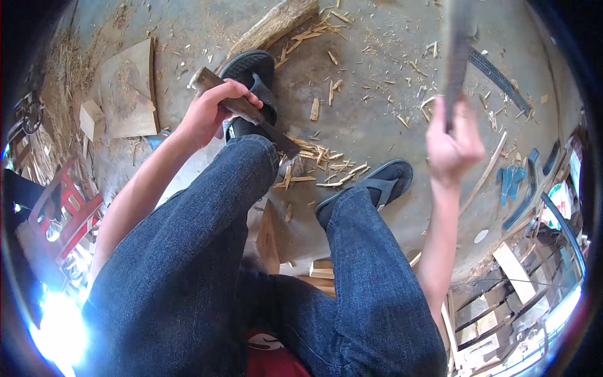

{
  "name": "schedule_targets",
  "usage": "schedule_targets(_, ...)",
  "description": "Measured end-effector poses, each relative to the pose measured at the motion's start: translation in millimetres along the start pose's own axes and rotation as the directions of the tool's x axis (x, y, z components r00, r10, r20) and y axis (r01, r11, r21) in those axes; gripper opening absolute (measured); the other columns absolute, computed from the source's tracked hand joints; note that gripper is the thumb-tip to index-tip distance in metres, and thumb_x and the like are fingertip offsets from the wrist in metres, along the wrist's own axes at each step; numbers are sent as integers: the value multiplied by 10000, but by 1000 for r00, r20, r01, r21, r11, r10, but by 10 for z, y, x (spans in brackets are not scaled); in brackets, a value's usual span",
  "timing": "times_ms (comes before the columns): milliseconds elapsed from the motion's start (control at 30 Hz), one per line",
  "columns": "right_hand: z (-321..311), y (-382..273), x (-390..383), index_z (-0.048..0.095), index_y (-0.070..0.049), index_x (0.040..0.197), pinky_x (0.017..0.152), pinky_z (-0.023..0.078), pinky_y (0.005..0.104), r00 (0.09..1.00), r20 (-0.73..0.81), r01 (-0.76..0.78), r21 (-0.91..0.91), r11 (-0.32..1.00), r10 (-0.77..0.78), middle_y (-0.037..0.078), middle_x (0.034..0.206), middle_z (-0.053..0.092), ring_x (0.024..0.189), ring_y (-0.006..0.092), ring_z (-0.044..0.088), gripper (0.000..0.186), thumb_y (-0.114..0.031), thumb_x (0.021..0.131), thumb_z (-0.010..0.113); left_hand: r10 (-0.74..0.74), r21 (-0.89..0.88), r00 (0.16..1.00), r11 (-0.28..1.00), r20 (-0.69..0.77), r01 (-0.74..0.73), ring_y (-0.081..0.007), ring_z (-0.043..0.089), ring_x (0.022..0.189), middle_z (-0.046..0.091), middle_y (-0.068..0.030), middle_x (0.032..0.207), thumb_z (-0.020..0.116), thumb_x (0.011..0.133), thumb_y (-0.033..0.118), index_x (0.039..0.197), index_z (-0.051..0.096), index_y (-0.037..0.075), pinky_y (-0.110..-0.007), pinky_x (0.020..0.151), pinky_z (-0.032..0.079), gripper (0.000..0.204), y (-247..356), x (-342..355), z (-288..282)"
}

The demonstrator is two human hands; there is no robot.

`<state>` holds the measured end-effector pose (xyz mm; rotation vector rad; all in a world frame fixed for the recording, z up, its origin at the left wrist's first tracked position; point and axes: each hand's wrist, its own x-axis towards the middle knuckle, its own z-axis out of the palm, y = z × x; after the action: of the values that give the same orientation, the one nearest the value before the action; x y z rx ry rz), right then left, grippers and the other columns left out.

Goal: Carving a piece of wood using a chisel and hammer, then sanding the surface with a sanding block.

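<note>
My left hand point(217, 110) is closed round a worn, thick-handled tool point(208, 80), whose dark, wide end point(284, 143) points down to the right beside my left knee. My right hand point(455, 138), raised at the right, is wrapped round a long, flat, grayish bar or blade point(458, 50), blurred and reaching past the top edge. Split wood chips point(326, 157) lie on the floor between my sandaled feet, the left sandal point(251, 66) partly behind the tool.
A split log point(273, 25) lies at the top, boards point(125, 88) at left. A red plastic item point(69, 207) is at far left. Dark strips point(502, 85), blue gloves point(510, 183) and stacked offcuts point(515, 276) lie at right. A wood block point(267, 245) is between my legs.
</note>
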<state>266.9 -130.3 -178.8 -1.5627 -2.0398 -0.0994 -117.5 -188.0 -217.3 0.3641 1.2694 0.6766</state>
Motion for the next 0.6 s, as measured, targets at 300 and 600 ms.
schedule_targets(300,391,194,-482,769,-94,1000,682,589,328,923,280,238,117,964,-262,97,966,752,762,214,699,212,-93,800,700,12,21,1000,1000,1,-12,-249,660,1014,688,-119,978,515,940,234,953,605,66,-362,938,453,191,29,-9,27)
schedule_targets(600,184,882,-261,706,-25,1176,751,545,252,634,726,-655,321,684,266,114,974,751,822,104,691,373,-100,814,761,-2,8,999,1000,32,2,-254,667,1022,683,-115,980,521,940,216,950,601,57,-360,905,462,178,2,72,39)
